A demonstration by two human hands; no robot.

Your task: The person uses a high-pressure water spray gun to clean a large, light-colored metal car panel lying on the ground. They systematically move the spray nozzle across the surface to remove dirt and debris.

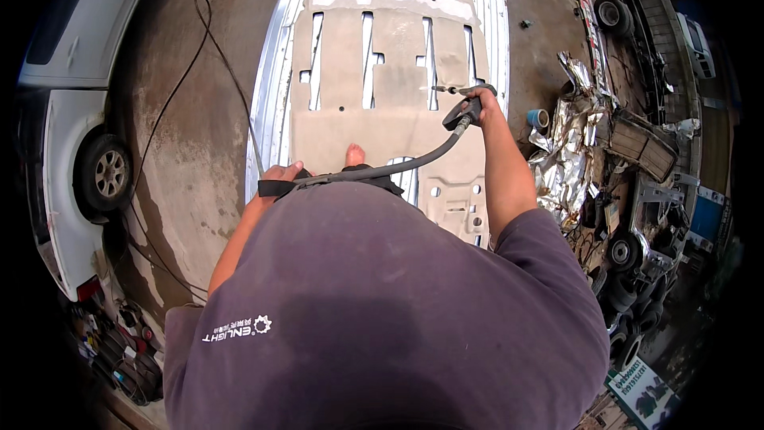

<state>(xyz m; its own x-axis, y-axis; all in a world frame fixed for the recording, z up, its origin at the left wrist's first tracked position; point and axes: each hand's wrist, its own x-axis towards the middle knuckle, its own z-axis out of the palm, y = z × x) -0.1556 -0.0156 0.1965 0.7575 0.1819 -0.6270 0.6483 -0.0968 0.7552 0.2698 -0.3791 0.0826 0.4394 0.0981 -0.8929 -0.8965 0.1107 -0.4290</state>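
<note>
My right hand (481,100) is wrapped round the grip of a black spray gun (461,118), held out over the right side of a large beige floor panel (382,127). The gun's short metal nozzle (447,89) points left. From its grip a thick dark hose (422,161) curves back across my waist to my left hand (282,177). That hand is closed at the hose by my left hip, its fingers partly hidden. The panel has long slots and lies on white ribbed sheeting (492,24). My bare foot (355,154) shows on it.
A thin hose (185,72) loops over the wet concrete at left, beside a white vehicle (72,135). To the right lie crumpled silver foil (561,163), a blue roll (538,119), a tyre (611,13) and scrap parts. Several more tyres (624,250) sit lower right.
</note>
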